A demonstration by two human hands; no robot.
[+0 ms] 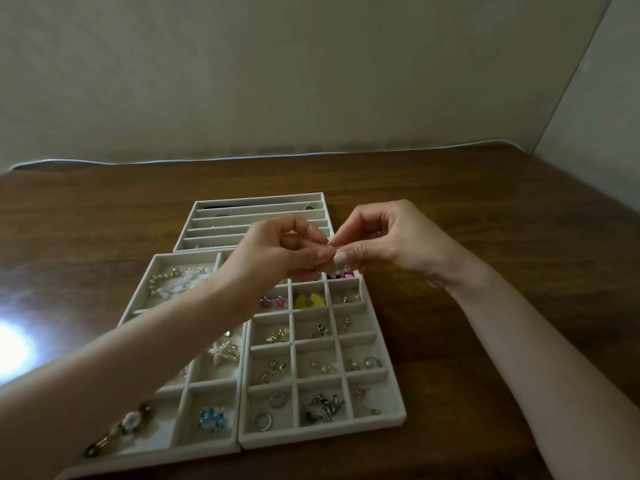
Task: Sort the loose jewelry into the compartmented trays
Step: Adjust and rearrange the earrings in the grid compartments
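My left hand [277, 251] and my right hand [381, 240] meet above the trays, and both pinch one small pale piece of jewelry [331, 250] between thumb and fingertips. Below them lies the grid tray [400, 407], holding small earrings and rings, among them pink flower studs [273, 301] and yellow pieces [309, 301]. To its left is a larger-compartment tray [180, 434] with a pearl necklace [173, 282], a starfish clip [223, 351] and a blue flower piece [211, 417]. My left forearm hides part of that tray.
A third tray [188, 230] with long narrow slots sits behind the two, holding chains and dark items. All rest on a brown wooden table [485, 271] against a pale wall. A bright glare spot [10, 348] lies at the left edge.
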